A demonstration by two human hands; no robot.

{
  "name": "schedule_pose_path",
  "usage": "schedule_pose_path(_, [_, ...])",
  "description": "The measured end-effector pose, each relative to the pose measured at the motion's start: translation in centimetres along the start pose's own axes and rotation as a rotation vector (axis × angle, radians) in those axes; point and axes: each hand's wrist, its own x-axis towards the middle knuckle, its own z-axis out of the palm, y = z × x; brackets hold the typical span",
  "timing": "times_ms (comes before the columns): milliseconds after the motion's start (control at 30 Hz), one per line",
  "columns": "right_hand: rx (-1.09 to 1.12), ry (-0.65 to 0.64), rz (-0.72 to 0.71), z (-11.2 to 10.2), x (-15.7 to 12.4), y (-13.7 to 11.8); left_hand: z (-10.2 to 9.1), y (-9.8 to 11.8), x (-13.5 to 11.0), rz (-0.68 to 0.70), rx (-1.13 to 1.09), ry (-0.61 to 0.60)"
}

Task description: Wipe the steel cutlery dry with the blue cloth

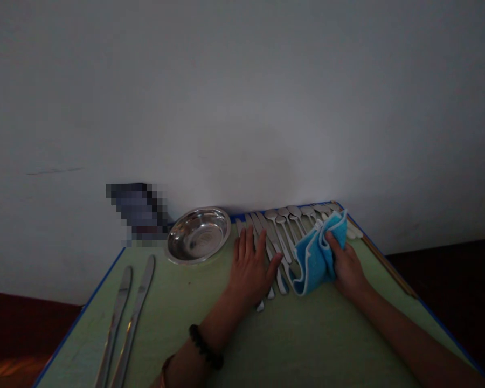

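Note:
My left hand [250, 268] lies flat with its fingers spread over several table knives [271, 242], partly covering them. In my right hand [350, 269] a blue cloth [317, 256] with white edging is bunched up, its folds hanging to the left. Beyond the cloth, a row of metal spoons [295, 213] lies along the table's far edge, some of their handles hidden by the cloth. A round steel bowl [200, 237] stands just left of my left hand, apart from it.
Two table knives [123, 318] lie side by side at the left of the green table [178, 323]. Chopsticks [388, 267] line the right edge, near white handles [353, 230]. A blurred-out dark object [139, 213] leans by the wall [242, 108] at the back left.

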Motion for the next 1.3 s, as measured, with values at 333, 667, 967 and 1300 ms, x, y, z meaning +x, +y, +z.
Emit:
schedule_pose_path(333, [-0.007, -0.012, -0.009, 0.0, 0.0, 0.0, 0.4, -0.2, 1.1, 0.088, 0.029, -0.124])
schedule_pose_path(667, [-0.019, 0.023, 0.017, -0.1, 0.0, 0.1, 0.2, -0.3, 1.4, 0.164, 0.023, -0.159])
schedule_pose_path(967, [-0.022, 0.022, 0.006, 0.1, -0.3, -0.4, 0.5, 0.0, 1.3, 0.162, 0.01, -0.144])
schedule_pose_path(1300, [-0.025, 0.023, 0.006, -0.1, 0.2, 0.2, 0.4, 0.4, 1.1, 0.073, 0.048, -0.136])
